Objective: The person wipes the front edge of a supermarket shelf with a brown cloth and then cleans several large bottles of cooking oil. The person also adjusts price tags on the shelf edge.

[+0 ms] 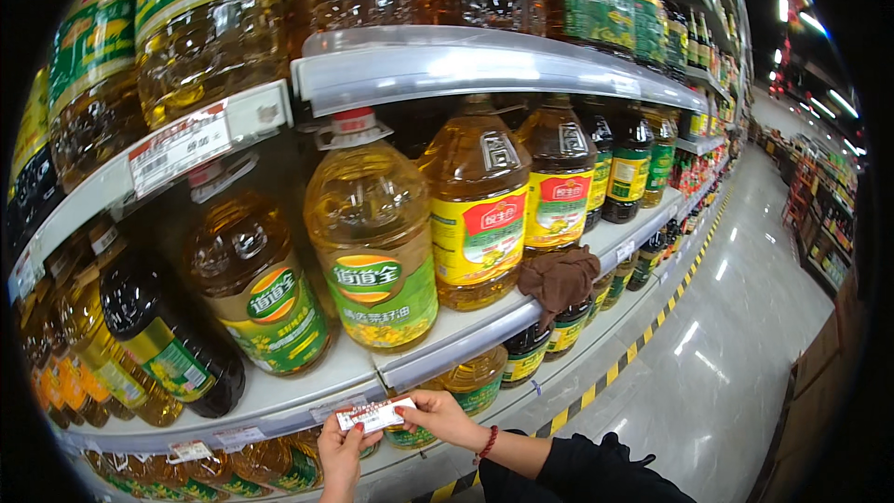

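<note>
A small red-and-white price tag (pixel 376 416) is pinched between both hands in front of the shelf's edge. My left hand (pixel 340 450) grips its left end with the thumb on top. From the right, my right hand (pixel 440 418) holds the other end between thumb and fingers; a red bead bracelet circles that wrist. Just behind the tag runs the plastic label strip (pixel 279 421) of the middle shelf. Above it stand large cooking oil bottles with green labels, one with a red cap (pixel 370 244). A brown cloth (pixel 559 278) hangs over the shelf edge farther right.
Yellow-labelled oil bottles (pixel 480 216) stand right of the green-labelled ones. Dark oil bottles (pixel 167 328) fill the left. An upper shelf (pixel 461 63) juts out overhead, and more bottles (pixel 475 381) sit below. A tiled aisle (pixel 705 307) with yellow-black floor tape (pixel 607 377) runs along the right; cardboard boxes (pixel 803 391) flank it.
</note>
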`<state>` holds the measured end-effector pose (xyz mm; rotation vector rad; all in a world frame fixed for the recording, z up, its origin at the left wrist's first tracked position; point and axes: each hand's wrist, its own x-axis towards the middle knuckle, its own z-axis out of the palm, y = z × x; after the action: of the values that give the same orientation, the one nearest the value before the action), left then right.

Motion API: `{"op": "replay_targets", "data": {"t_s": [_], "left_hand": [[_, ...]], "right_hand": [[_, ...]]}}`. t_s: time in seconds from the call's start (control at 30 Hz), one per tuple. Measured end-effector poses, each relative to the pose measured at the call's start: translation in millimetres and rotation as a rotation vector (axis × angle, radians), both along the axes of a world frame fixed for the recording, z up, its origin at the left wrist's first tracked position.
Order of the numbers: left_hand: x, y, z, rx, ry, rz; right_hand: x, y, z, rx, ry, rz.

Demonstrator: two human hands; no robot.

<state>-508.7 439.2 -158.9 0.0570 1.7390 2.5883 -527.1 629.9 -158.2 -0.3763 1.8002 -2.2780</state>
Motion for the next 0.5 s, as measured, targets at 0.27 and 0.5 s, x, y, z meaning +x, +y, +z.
{"op": "replay_targets", "data": {"t_s": [0.27, 0.5], "left_hand": [[0, 2, -17, -0.050, 0.013, -0.050], [-4, 12, -21, -0.092, -0.009, -0.122]], "right_hand": [[19, 7, -17, 0.058, -0.029, -0.024], [19, 21, -27, 0.082, -0.070, -0.062]]}}
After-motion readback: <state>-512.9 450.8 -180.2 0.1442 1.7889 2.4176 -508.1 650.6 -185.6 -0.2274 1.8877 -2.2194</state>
